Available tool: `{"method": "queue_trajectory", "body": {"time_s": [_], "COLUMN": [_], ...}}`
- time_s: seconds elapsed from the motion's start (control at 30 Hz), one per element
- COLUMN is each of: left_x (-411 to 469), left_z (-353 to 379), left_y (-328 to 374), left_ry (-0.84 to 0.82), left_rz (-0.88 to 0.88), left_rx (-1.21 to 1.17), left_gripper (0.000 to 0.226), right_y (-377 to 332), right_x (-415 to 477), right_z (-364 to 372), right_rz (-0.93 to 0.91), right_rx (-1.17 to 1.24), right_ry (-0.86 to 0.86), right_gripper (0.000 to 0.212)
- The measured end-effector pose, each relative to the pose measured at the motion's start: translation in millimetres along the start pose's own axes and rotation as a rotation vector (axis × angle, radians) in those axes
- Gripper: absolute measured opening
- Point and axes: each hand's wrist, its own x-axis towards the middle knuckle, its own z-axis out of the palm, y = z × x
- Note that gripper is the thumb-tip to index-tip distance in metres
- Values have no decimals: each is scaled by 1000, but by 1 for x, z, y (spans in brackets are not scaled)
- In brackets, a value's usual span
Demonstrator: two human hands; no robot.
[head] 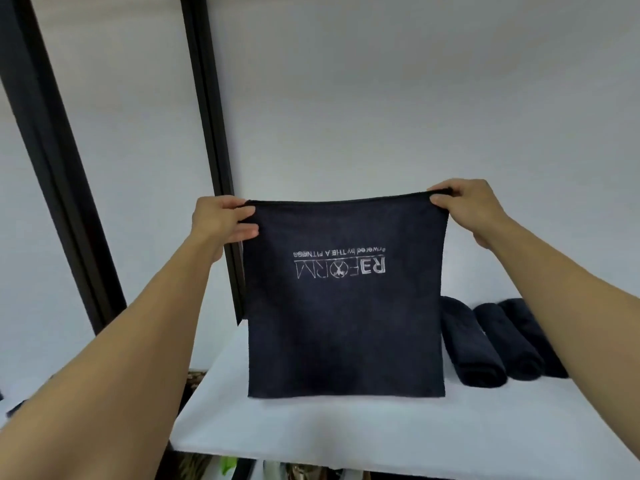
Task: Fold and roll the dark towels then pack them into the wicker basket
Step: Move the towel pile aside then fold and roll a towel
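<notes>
Head view, two hands [227, 220] [465, 206] pinching one towel [346, 323]; three rolled towels [471, 341] [509, 344] [536, 337]

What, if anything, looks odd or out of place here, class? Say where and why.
The held towel hangs with its white logo upside down, pinched at its top corners by the left hand and right hand. The three rolled towels lie neatly side by side. Nothing looks spilled or damaged.

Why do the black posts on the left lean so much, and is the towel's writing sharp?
Head view: the wide-angle lens likely tilts the black posts; light is soft and even, no glare or hard shadows; the logo on the towel is upside down, readable but slightly soft; the rolled towels beside it look blurrier.
</notes>
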Motion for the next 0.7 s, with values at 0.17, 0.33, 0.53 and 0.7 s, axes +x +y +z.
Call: {"method": "queue_trajectory", "body": {"time_s": [0.17, 0.33, 0.53, 0.7], "left_x": [-26, -75, -122, -105], "left_z": [-13, -31, -60, -53], "left_y": [4, -46, -136, -165], "left_ry": [9, -72, -340, -442], "left_rz": [106, 64, -250, -378], "left_rx": [-28, 6, 326, 419], "left_gripper": [16, 6, 12, 5], "right_y": [-10, 26, 102, 133], "right_x": [-31, -95, -162, -152], "right_z": [-9, -18, -21, 1], "right_rz": [-38, 71, 335, 398], "right_rx": [111, 67, -176, -222], "right_ry": [60, -129, -694, -770], "right_gripper": [19, 16, 12, 11]}}
